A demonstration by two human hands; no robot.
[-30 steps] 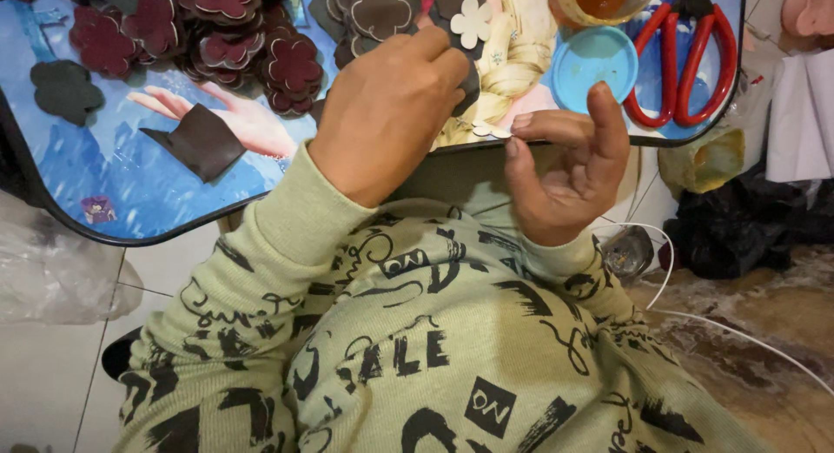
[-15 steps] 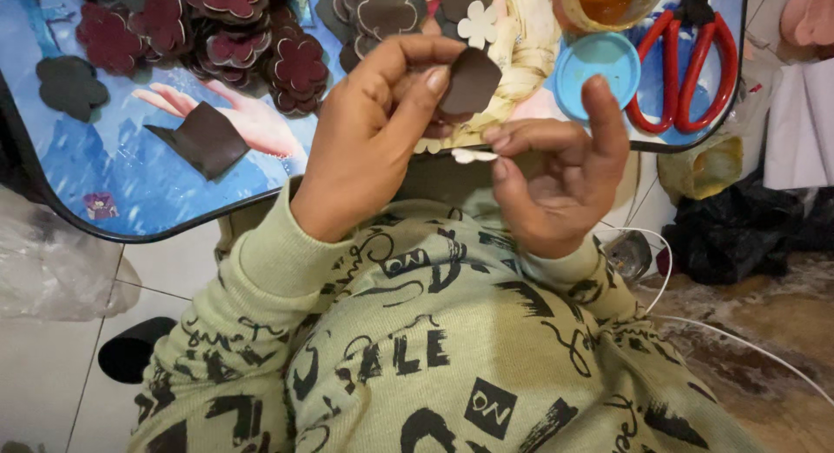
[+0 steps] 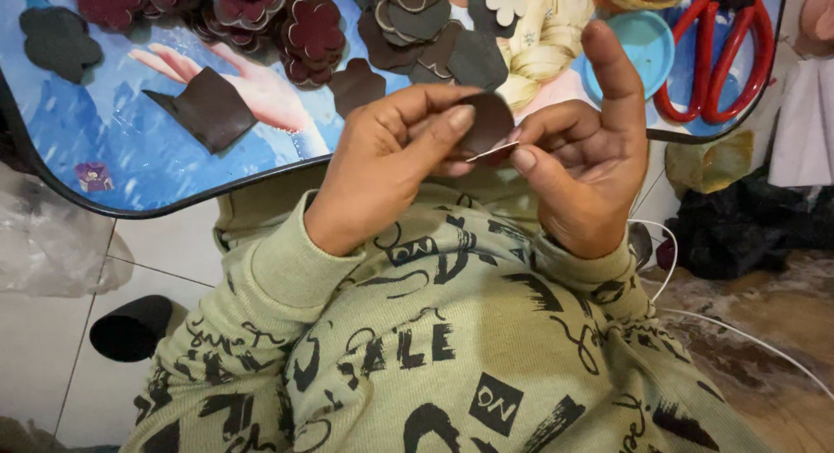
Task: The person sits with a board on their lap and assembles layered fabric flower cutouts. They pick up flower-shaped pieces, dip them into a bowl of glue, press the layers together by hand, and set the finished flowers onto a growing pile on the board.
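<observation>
My left hand (image 3: 387,162) pinches a small dark brown flower-shaped cutout (image 3: 489,120) between thumb and fingers, just in front of the low table's edge. My right hand (image 3: 580,149) meets it from the right; its thumb and forefinger hold a thin metal needle (image 3: 491,151) against the cutout, with the other fingers raised. Both hands hover above my lap, over a light green sweater with black print.
A small blue picture-printed table (image 3: 156,171) carries piles of maroon flower cutouts (image 3: 304,32), grey cutouts (image 3: 434,27), a dark folded piece (image 3: 204,110), a blue lid (image 3: 638,45) and red-handled scissors (image 3: 725,58). A white cable (image 3: 738,331) runs over the floor at right, beside black bags (image 3: 747,227).
My left hand lifted the brown cutout off the table and drew it toward me. My right hand closed in on it and now pinches a needle at its edge.
</observation>
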